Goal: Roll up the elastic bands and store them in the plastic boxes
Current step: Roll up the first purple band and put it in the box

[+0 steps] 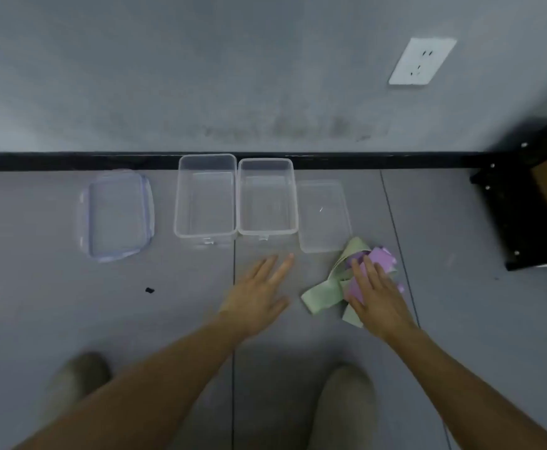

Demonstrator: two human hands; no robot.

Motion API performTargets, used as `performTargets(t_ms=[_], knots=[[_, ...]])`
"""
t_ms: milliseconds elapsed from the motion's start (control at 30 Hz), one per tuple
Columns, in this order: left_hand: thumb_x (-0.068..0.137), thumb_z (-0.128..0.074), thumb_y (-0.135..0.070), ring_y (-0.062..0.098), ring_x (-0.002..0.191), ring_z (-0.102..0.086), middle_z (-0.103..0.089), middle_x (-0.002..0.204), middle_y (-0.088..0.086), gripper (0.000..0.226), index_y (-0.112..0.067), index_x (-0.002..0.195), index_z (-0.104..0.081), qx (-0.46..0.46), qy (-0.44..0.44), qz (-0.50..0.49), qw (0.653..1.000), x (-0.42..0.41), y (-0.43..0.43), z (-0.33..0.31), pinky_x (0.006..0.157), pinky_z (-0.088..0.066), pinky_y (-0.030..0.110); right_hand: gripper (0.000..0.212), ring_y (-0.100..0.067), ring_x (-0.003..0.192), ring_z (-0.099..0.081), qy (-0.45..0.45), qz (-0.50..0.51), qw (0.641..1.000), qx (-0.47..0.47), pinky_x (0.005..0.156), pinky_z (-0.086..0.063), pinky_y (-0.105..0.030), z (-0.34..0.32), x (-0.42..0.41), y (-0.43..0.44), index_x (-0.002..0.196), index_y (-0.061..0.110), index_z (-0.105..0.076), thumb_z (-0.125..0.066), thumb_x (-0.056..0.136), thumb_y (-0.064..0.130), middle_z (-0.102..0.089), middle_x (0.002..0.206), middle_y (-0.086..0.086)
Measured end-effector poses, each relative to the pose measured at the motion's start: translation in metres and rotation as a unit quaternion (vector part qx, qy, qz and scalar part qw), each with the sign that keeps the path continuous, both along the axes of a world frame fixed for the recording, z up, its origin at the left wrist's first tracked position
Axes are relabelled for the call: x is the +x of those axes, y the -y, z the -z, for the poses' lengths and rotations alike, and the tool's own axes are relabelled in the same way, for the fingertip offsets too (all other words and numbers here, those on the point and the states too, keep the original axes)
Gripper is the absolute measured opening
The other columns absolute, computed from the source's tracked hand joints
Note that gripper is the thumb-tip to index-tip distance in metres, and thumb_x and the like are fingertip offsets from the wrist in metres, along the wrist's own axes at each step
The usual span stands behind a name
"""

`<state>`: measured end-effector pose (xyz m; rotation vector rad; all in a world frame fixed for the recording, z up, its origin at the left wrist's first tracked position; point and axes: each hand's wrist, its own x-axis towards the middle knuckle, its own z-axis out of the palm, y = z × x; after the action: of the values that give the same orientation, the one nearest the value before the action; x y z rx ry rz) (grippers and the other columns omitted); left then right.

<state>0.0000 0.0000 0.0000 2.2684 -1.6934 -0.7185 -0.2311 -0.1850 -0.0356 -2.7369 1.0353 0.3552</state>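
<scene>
Right hand (376, 293) spread flat, pressing on tangled green band (322, 292) and purple band (380, 256) on the floor (70, 303), just beside a lid (324, 216). Left hand (259, 293) spread, empty, hovering before two open boxes (205, 199) (267, 196) standing side by side against the wall.

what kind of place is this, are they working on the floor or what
Probably a plain indoor room, worked at floor level: a grey tiled floor meets a grey wall at a black baseboard, with a wall socket low down. The boxes and bands lie on the floor.
</scene>
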Motion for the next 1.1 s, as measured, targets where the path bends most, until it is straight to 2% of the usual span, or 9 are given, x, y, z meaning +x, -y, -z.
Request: performTargets(t_ms=[67,167,267,333,467,633,800,867,1100], knots=[[0.096,-0.043,-0.050,0.026,0.148,-0.011,-0.005,0.162,0.003,0.079,-0.038,0.151,0.014,0.018,0.002,0.019,1.000,-0.015,0.011,0.016,0.118,-0.019,0.040,0.073,-0.044,0.134,-0.044,-0.002,0.025,1.000,0.004,0.102,-0.043,-0.055,0.015,-0.007,0.002,0.150,0.008,-0.035,-0.035,0.093,0.054,-0.040,0.151,-0.021],[0.095,-0.047,-0.045,0.031,0.146,-0.015,-0.009,0.161,0.008,0.081,-0.034,0.153,0.009,0.019,0.021,0.049,0.998,-0.043,0.037,0.044,0.118,-0.019,0.041,0.076,-0.045,0.131,-0.047,-0.021,0.019,1.000,0.004,0.102,-0.043,-0.057,0.047,-0.023,0.007,0.147,0.005,-0.041,-0.045,0.088,0.053,-0.044,0.148,-0.022],[0.090,-0.052,-0.039,0.035,0.141,-0.024,-0.020,0.157,0.014,0.084,-0.031,0.153,0.004,-0.014,0.048,0.092,0.995,-0.069,0.066,0.067,0.117,-0.024,0.043,0.081,-0.045,0.134,-0.045,-0.001,0.008,1.000,-0.007,0.105,-0.042,-0.056,0.062,-0.025,0.009,0.146,0.005,-0.043,-0.075,0.079,0.038,-0.043,0.149,-0.022],[0.086,-0.054,-0.035,0.035,0.141,-0.028,-0.025,0.156,0.014,0.087,-0.029,0.154,0.000,-0.028,0.041,0.104,0.993,-0.084,0.080,0.079,0.115,-0.027,0.046,0.080,-0.044,0.135,-0.044,0.022,0.024,0.999,0.003,0.105,-0.044,-0.055,0.067,-0.021,0.008,0.146,0.008,-0.045,-0.080,0.076,0.027,-0.045,0.148,-0.020],[0.085,-0.053,-0.033,0.035,0.134,-0.038,-0.033,0.153,0.011,0.082,-0.025,0.153,-0.009,-0.028,0.025,0.105,0.994,-0.096,0.095,0.096,0.112,-0.033,0.046,0.062,-0.041,0.133,-0.047,0.108,0.066,0.992,0.020,0.097,-0.049,-0.052,0.071,-0.020,0.010,0.141,0.009,-0.052,-0.073,0.086,0.028,-0.052,0.144,-0.017],[0.089,-0.048,-0.034,0.032,0.133,-0.038,-0.036,0.151,0.007,0.072,-0.027,0.153,-0.018,-0.037,0.025,0.115,0.992,-0.093,0.102,0.105,0.114,-0.029,0.043,0.054,-0.035,0.136,-0.046,0.137,0.071,0.987,0.038,0.100,-0.050,-0.051,0.069,-0.030,0.014,0.140,0.015,-0.054,-0.032,0.099,0.042,-0.053,0.144,-0.012],[0.091,-0.055,-0.033,0.029,0.140,-0.031,-0.030,0.156,0.003,0.072,-0.029,0.154,-0.018,-0.058,-0.011,0.065,0.996,-0.088,0.107,0.087,0.115,-0.026,0.037,0.038,-0.028,0.113,-0.061,0.259,0.154,0.954,0.000,0.086,-0.052,-0.037,0.026,-0.014,0.019,0.123,0.015,-0.065,-0.040,0.102,0.034,-0.067,0.120,-0.006],[0.093,-0.055,-0.034,0.026,0.138,-0.033,-0.031,0.155,0.001,0.071,-0.031,0.154,-0.018,-0.065,-0.046,0.036,0.996,-0.083,0.105,0.072,0.112,-0.030,0.036,0.035,-0.027,0.119,-0.058,0.301,0.169,0.939,0.004,0.093,-0.048,-0.035,0.004,-0.003,0.019,0.123,0.015,-0.065,-0.043,0.103,0.031,-0.066,0.125,-0.007],[0.098,-0.053,-0.034,0.022,0.115,-0.058,-0.059,0.132,0.002,0.057,-0.035,0.150,-0.029,-0.117,-0.186,-0.122,0.968,-0.052,0.078,0.002,0.098,-0.047,0.037,0.034,0.000,0.089,-0.058,0.400,0.188,0.895,0.062,0.079,-0.045,-0.021,-0.076,0.050,-0.005,0.131,0.020,-0.062,-0.045,0.103,0.031,-0.070,0.104,0.001]])
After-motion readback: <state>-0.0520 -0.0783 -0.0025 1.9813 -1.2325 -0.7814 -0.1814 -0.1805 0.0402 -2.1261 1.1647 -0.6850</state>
